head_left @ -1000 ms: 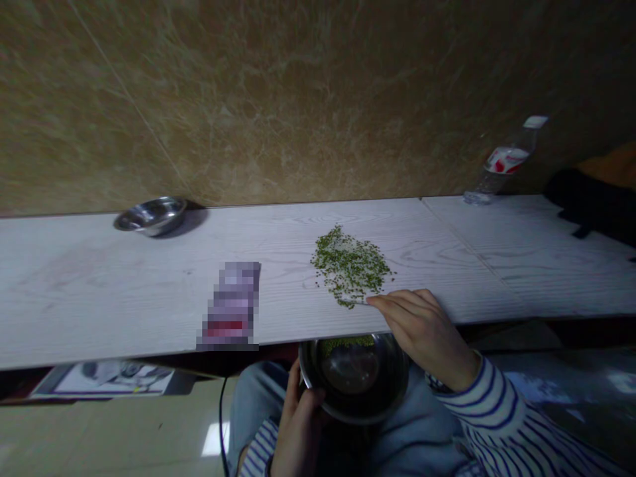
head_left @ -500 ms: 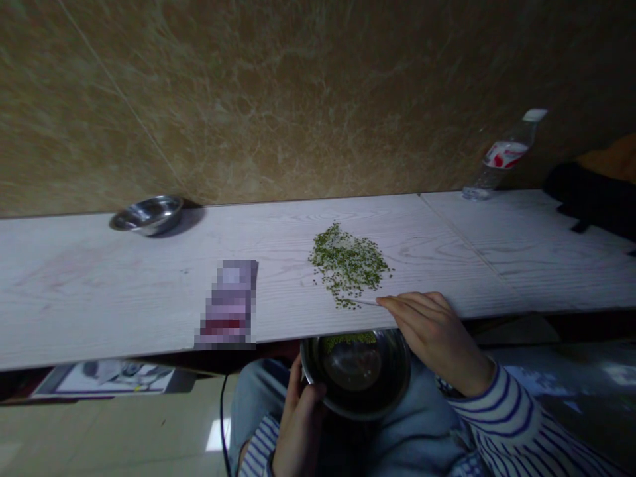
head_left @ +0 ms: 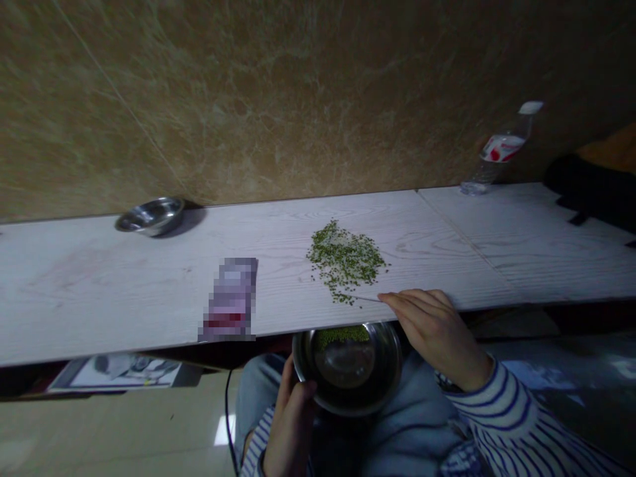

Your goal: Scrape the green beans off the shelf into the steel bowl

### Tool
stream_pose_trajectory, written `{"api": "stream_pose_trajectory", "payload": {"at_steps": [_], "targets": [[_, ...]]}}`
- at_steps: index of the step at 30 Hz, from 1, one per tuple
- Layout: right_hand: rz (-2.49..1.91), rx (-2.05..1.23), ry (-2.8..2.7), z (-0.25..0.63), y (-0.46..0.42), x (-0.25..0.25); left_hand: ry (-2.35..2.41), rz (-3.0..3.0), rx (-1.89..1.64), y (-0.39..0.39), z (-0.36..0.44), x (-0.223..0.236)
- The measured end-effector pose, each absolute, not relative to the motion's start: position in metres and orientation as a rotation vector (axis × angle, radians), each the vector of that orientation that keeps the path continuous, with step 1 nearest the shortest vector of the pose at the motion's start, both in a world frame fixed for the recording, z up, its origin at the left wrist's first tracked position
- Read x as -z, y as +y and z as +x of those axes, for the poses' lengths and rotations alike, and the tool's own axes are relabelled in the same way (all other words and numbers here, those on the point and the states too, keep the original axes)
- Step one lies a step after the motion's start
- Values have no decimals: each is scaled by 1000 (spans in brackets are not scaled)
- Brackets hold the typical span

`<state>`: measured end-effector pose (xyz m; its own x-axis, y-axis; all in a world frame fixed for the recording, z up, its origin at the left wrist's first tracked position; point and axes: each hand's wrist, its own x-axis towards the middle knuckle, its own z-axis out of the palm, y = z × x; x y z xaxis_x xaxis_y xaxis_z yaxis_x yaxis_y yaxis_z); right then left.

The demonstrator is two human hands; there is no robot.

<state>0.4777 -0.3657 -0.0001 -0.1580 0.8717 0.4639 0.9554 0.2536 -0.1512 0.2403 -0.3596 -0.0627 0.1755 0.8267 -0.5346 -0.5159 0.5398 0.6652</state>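
Small green beans, like mung beans (head_left: 350,260), lie scattered in a loose patch on the white wood-grain counter (head_left: 278,232). My right hand (head_left: 434,334) rests at the counter's front edge, fingers pinched on a thin, slender stick-like tool (head_left: 365,298). Its tip reaches the beans at the patch's near end; its exact kind is too fine to make out. Below the edge, over my lap, my left hand (head_left: 293,424) grips the left rim of a steel bowl (head_left: 348,403). More green beans (head_left: 342,336) are gathered at the bowl's far side.
A smaller steel bowl (head_left: 154,217) stands at the back left by the marbled wall (head_left: 278,99). A pixelated flat item (head_left: 231,298) lies left of the beans. Toward the right are a plastic bottle (head_left: 501,149) and a dark bundle (head_left: 591,192). A black cable (head_left: 228,417) hangs at lower left.
The bowl and my left hand have shifted slightly left, and more of the beans inside show. My right hand keeps the thin tool near the patch's near end. The whole view has shifted a little.
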Motion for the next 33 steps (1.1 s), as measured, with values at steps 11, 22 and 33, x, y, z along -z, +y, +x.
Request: {"api": "stream_pose_trajectory", "payload": {"at_steps": [11, 22, 33], "targets": [[-1692, 249, -2059, 478, -358, 0, 989, 388, -932, -362, 247, 58], [-1668, 224, -2073, 479, -372, 1, 1017, 385, -913, -360, 248, 61], [-1653, 242, -2113, 468, -374, -4, 966, 417, -910, -360, 246, 60]]}}
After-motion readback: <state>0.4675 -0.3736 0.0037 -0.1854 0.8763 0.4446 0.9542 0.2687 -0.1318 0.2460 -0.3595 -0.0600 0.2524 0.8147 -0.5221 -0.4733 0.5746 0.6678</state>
